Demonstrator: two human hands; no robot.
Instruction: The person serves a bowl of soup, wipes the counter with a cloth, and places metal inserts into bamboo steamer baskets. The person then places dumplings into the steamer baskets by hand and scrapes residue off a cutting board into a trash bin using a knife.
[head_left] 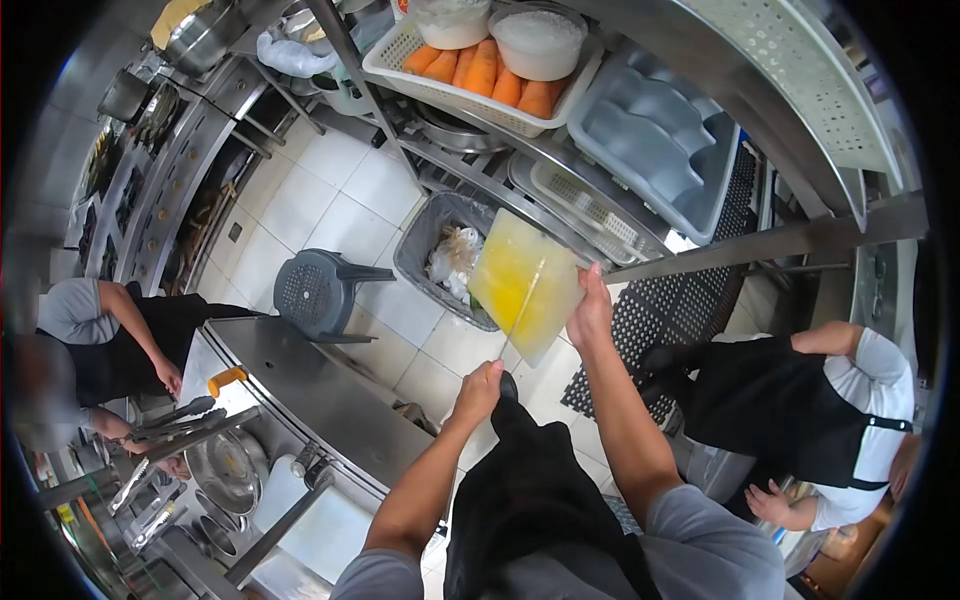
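Note:
My right hand (591,309) grips the right edge of a pale cutting board (500,255) with a yellow patch on its face. The board is tilted over the right side of a grey bin (408,255) lined with a bag. In my closed left hand (477,394) is a knife (526,300), its thin blade seen nearly edge-on and lying across the board's face. Its handle is hidden in my fingers. Crumpled whitish waste (455,258) lies in the bin, partly covered by the board.
A basket of carrots (480,72) with white tubs and a grey tray (650,140) sit on the shelves ahead. A grey plastic stool (315,290) stands left of the bin. Co-workers in aprons are at the left (150,330) and right (790,410); a steel counter (300,370) is left.

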